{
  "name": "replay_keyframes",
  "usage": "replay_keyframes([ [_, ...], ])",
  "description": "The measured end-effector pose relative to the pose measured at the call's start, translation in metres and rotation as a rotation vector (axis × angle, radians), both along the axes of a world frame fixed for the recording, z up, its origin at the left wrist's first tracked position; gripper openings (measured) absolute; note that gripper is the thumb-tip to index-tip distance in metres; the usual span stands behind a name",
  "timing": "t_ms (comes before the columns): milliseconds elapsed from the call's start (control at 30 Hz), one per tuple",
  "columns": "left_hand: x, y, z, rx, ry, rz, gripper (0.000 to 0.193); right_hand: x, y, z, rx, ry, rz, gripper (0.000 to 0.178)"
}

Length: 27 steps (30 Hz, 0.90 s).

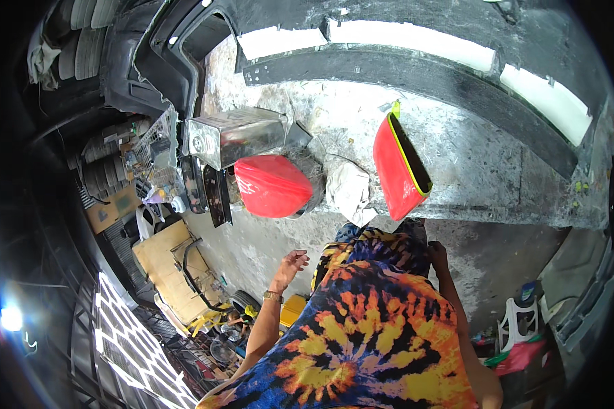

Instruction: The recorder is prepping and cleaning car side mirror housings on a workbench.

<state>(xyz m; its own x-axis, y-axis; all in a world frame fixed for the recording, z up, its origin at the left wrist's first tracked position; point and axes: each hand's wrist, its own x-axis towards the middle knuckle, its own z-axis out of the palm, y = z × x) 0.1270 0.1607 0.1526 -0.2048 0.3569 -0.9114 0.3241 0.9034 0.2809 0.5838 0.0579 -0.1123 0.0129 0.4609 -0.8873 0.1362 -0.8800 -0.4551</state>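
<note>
Hands point(290, 268) apart, right hand point(439, 257) dimly visible

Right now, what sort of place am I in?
Probably a vehicle workshop: two red shells and a metal can on a stained bench, and what look like tires at left.

red pieces point(273, 187): glossy, smooth | rag point(348, 187): matt cloth | can point(249, 136): shiny metal

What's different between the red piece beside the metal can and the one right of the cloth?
The left red piece shows a broad red face; the right red piece shows a dark hollow. The right one has a yellow-green edge; none shows on the left one. The left one looks wider, the right one slimmer. Both are glossy red.
</note>
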Motion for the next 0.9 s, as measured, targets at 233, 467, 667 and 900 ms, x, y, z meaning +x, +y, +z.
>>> replay_keyframes([
  [233, -0.011, -0.028, 0.004, -0.091, 0.0, 0.031, 0.036, -0.009, 0.043, 0.024, -0.069, 0.066, -0.088, 0.034],
  [467, -0.03, -0.038, -0.003, -0.052, -0.039, 0.04, 0.019, -0.014, 0.045, 0.028, -0.27, 0.088, -0.198, 0.033],
  [667, -0.038, -0.037, -0.014, 0.002, -0.018, 0.115, 0.02, -0.013, 0.05, 0.027, -0.171, 0.062, -0.142, 0.034],
  [900, -0.049, -0.044, -0.028, 0.071, -0.031, 0.219, 0.027, -0.016, 0.076, 0.031, -0.036, 0.093, -0.094, 0.03],
])
